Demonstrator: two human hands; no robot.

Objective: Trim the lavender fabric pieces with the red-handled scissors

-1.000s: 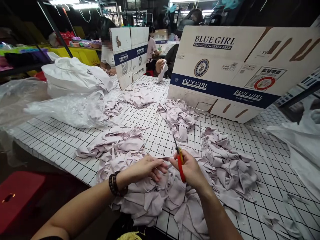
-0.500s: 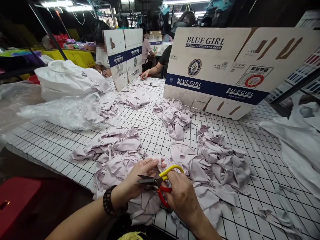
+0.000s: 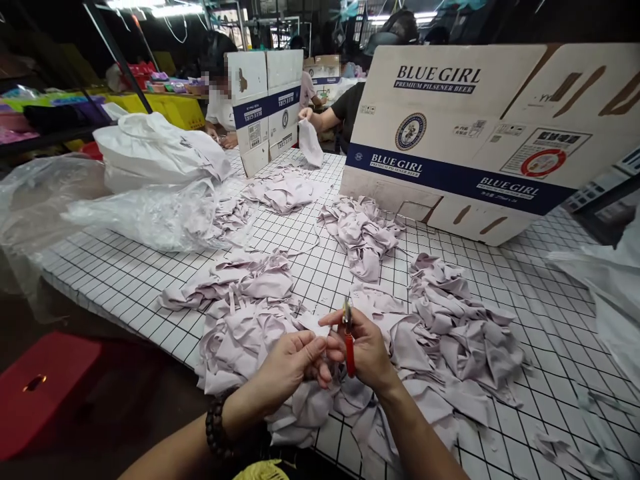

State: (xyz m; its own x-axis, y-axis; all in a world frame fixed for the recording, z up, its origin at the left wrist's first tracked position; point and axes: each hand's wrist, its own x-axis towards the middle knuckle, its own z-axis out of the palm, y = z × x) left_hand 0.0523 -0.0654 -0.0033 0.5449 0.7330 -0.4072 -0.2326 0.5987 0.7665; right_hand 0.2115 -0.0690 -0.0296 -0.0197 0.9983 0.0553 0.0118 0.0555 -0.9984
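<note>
My left hand (image 3: 293, 367) is closed in a pinch on a small pale lilac fabric piece (image 3: 313, 324), whose lower part is hidden by the fingers. Close beside it, almost touching, my right hand (image 3: 373, 350) grips a pair of scissors (image 3: 349, 353). A red handle faces me, and the short metal blades point up and away; the yellow handle is out of sight. Under and around both hands lie heaps of the same lilac fabric, one fabric pile (image 3: 245, 340) on the left and another fabric pile (image 3: 460, 327) on the right.
Upright cardboard panels (image 3: 440, 127) stand across the gridded table (image 3: 125, 287). Further lilac heaps (image 3: 363, 230) lie before them. Plastic bags (image 3: 145, 213) crowd the left, a white bag (image 3: 610, 287) the right. A co-worker's hand (image 3: 307, 117) holds fabric behind the panels. A red stool (image 3: 45, 393) is at lower left.
My right hand has turned the scissors from pointing left to pointing up, and its fingers have come against the fabric beside my left hand. Across the table, a co-worker has lifted a fabric piece.
</note>
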